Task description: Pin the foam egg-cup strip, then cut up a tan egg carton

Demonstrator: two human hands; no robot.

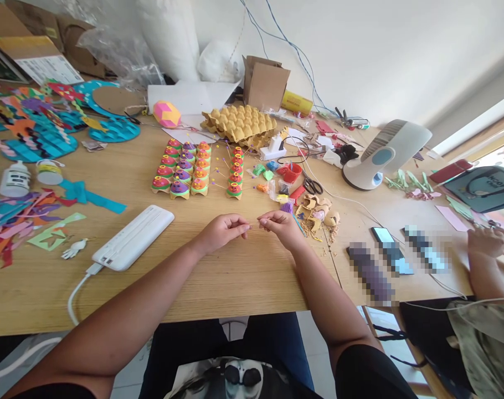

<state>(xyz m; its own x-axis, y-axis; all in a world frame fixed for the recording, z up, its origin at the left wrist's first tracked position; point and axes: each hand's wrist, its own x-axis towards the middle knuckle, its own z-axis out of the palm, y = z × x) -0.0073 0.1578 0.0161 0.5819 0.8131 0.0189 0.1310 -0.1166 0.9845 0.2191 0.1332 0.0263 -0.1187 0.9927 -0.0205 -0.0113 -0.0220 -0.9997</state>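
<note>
Centrally, the left hand [227,230] and right hand [280,226] face each other over the near tabletop [243,282], slightly apart, each with thumb and forefinger pinched together; whether either pinch holds a small piece cannot be told. Beyond them, to the left, stand three adjoining columns of egg-carton cups [181,188], coated chiefly red, purple and orange; a separate red column [234,189] stands to the right, with ball-headed pins [217,169] between. Colouring appears complete, and rings show on many cups; what finishing is left remains unclear. Clay lumps [268,175] lie farther right, near torn carton scraps [315,213]; the far egg tray [239,123] looks undecorated.
</note>
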